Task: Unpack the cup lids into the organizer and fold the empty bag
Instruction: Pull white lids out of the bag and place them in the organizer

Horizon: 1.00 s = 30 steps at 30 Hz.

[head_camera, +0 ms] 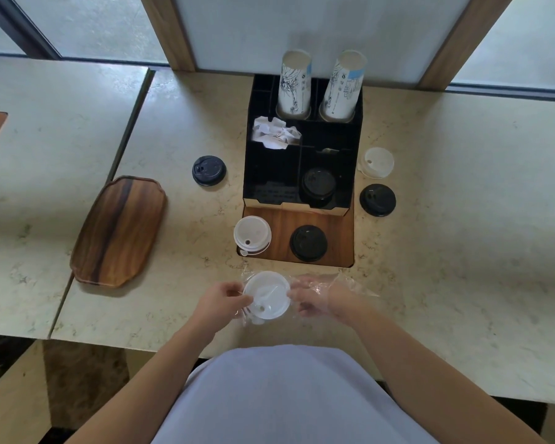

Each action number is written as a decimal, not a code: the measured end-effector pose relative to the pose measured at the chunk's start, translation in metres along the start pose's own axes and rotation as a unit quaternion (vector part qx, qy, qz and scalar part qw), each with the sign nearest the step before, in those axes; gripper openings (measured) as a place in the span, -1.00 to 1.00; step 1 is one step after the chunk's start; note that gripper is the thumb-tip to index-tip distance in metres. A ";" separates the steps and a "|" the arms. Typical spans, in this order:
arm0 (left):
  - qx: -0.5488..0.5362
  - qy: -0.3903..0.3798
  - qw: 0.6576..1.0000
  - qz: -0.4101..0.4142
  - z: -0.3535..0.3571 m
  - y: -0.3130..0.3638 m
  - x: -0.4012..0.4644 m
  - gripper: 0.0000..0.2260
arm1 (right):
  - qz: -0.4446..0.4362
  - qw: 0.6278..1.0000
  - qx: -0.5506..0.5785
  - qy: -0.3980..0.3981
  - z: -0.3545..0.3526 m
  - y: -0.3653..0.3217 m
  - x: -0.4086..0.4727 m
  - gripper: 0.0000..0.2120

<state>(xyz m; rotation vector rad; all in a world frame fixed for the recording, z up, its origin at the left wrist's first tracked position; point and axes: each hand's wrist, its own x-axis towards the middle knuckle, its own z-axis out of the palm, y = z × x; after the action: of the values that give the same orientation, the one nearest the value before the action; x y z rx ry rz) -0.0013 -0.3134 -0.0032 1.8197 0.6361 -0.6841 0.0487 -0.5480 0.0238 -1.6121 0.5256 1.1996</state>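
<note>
A pale marbled worktop meets a second slab at a seam, backed by frosted windows between wooden posts, daylight falling softly; dark floor shows below.

Colours on the counter
Organizer blk; lids wht & blk; tray brown wood-grain; countertop cream marbled; cups wht w/ line drawings.
</note>
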 end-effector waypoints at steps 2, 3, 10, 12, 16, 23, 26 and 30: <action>-0.018 0.002 1.000 -0.003 0.000 0.003 0.000 -0.94 | 0.005 0.999 0.044 -0.028 -0.001 0.004 0.002 -0.64; -0.034 0.000 0.999 -0.008 -0.001 0.003 0.000 -0.93 | 0.002 0.996 0.070 -0.052 -0.002 0.006 0.002 -0.63; -0.117 -0.041 0.992 -0.014 0.003 0.003 -0.003 -0.92 | -0.043 0.996 0.034 -0.076 -0.007 0.020 0.002 -0.68; -0.129 -0.055 0.990 -0.008 0.004 0.004 -0.003 -0.90 | -0.050 0.997 0.033 -0.058 -0.010 0.023 0.001 -0.70; -0.116 -0.034 0.993 0.011 0.006 0.003 -0.003 -0.91 | -0.051 0.993 0.075 -0.076 -0.014 0.031 0.000 -0.70; -0.135 0.054 0.989 -0.005 -0.006 -0.006 0.002 -0.94 | -0.045 0.991 0.110 -0.063 -0.024 0.041 -0.001 -0.92; -0.144 0.069 0.987 -0.005 -0.010 -0.011 0.003 -0.96 | -0.045 0.984 0.156 -0.069 -0.031 0.044 -0.006 -0.79; -0.153 0.087 0.984 -0.013 -0.017 -0.015 0.006 -0.95 | -0.051 0.985 0.156 -0.057 -0.046 0.049 -0.013 -0.68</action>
<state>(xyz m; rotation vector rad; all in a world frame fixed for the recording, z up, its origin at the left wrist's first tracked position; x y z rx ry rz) -0.0044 -0.2917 -0.0119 1.5958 0.8345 -0.4210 0.0252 -0.6104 0.0120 -1.2818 0.5235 1.0677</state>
